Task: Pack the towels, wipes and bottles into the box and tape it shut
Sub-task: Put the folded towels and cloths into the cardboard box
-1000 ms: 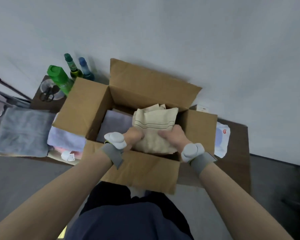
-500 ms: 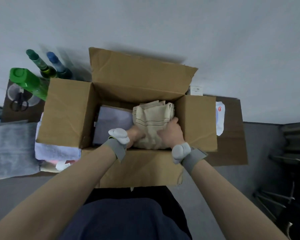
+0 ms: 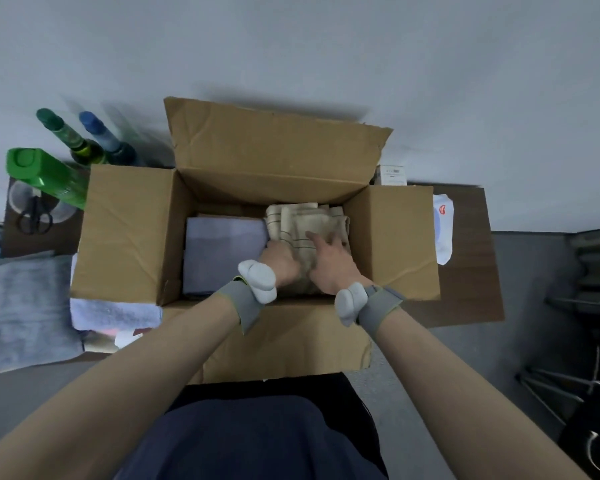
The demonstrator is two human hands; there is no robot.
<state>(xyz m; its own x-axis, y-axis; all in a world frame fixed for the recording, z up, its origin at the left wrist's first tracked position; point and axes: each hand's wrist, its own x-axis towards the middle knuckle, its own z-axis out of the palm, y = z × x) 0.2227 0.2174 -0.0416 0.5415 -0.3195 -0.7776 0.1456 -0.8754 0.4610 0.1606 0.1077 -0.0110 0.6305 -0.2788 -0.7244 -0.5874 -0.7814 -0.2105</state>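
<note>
While the cardboard box point(image 3: 125, 233) sits on the bench point(image 3: 471, 271) with all four flaps open, both of the person's hands are down inside it on a folded beige towel point(image 3: 305, 220) with thin dark stripes. That towel fills the right half of the box, right up against a folded lavender towel point(image 3: 222, 251) lying flat in the left half.

The right hand point(image 3: 329, 261) is spread flat on top of the beige towel, fingers point(image 3: 317, 239) stretched out and pressing rather than gripping anything. The left hand point(image 3: 279, 259) is tucked at the towel's near left edge, right at the seam between the two towels; its fingers are hidden under the fabric and behind the wrist gear, so I honestly can't tell whether it's clamped on the towel or just resting. Both wrists carry grey straps with white pods on them.

Outside the box, on the left end of the bench: a big green bottle point(image 3: 45, 174) tipped over toward the box flap, and behind it two slim bottles, one with a green cap point(image 3: 66, 136) and one with a blue cap point(image 3: 106, 136). There's a pair of scissors point(image 3: 33, 216) lying on a clear round thing, a grey towel point(image 3: 21, 306) and another lavender towel point(image 3: 115, 315) poking out from under the left flap. A white wipes pack point(image 3: 443, 233) sits just past the right flap.
</note>
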